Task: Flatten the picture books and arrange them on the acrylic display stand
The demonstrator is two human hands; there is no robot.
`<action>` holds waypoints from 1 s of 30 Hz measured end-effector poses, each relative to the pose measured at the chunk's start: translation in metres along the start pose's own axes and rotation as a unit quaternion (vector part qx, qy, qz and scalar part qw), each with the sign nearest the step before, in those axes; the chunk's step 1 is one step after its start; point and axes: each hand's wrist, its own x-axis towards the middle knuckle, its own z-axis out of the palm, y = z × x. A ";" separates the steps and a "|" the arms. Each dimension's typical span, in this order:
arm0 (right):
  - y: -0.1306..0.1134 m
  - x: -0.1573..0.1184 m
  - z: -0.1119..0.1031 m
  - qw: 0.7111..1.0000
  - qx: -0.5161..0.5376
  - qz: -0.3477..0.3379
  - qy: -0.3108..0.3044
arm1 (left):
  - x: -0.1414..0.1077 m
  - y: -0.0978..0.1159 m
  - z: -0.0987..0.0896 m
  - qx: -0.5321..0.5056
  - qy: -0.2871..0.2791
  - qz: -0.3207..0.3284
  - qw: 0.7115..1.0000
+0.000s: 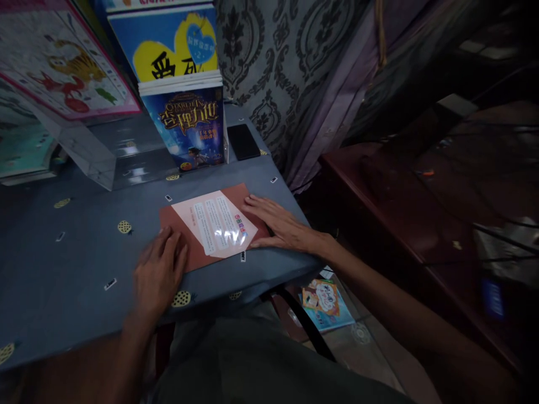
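Observation:
A thin reddish-brown book (pixel 217 227) lies flat on the table in front of me. A glossy pale-pink panel with printed text covers much of its upper face and reflects light. My left hand (pixel 162 266) rests at its left end, fingers slightly bent over the edge and a little blurred. At the right end, my right hand (pixel 284 224) lies with its fingers stretched out and its thumb apart along the near edge. Neither hand lifts the book.
A dark blue book (pixel 191 132) stands in a clear stand behind, below a yellow-and-blue book (pixel 177 47). A black phone (pixel 243 142) lies beside the stand. The patterned blue tablecloth (pixel 92 252) ends at right, near a dark red surface (pixel 396 207). Books (pixel 326 306) lie lower down.

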 end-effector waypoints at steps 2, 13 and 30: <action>0.004 -0.005 -0.004 1.000 0.000 0.009 -0.010 | 0.000 0.000 0.001 0.001 0.006 0.002 1.000; 0.043 0.059 -0.021 0.997 -0.055 0.055 0.004 | 0.000 -0.003 0.006 0.033 0.040 0.037 0.998; 0.055 0.090 -0.011 0.988 -0.035 -0.065 0.134 | 0.000 0.032 0.003 0.011 -0.039 0.193 0.980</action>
